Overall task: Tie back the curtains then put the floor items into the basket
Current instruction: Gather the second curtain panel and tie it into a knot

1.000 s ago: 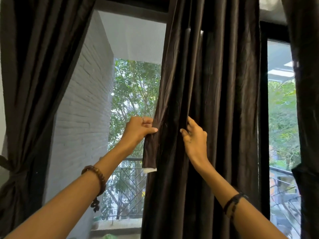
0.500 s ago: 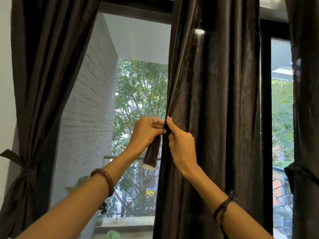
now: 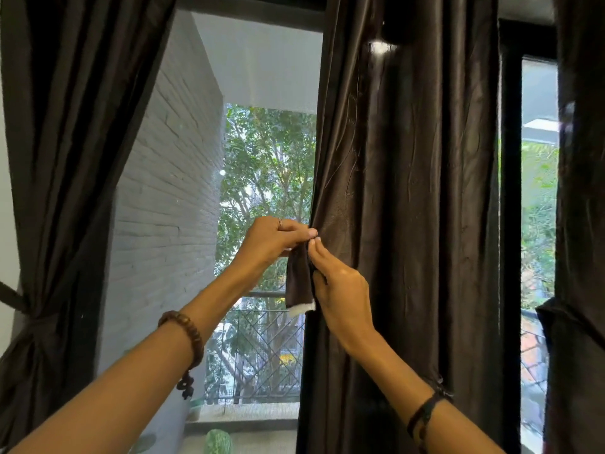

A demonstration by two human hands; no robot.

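A dark brown middle curtain hangs loose in front of the window. At its left edge dangles a short dark tie-back strap with a white end. My left hand pinches the top of that strap. My right hand grips the strap's right edge against the curtain, its fingertips meeting those of my left hand. The left curtain is gathered by a tie at the far left. The right curtain is gathered too. No basket or floor items are in view.
Behind the glass are a white brick wall, a metal balcony railing and trees. A dark window frame post stands right of the middle curtain. A green plant shows at the bottom.
My right hand has slid left from the curtain's folds to its left edge and met my left hand at the strap. The curtain's edge is now pulled in narrower. The view has shifted left.
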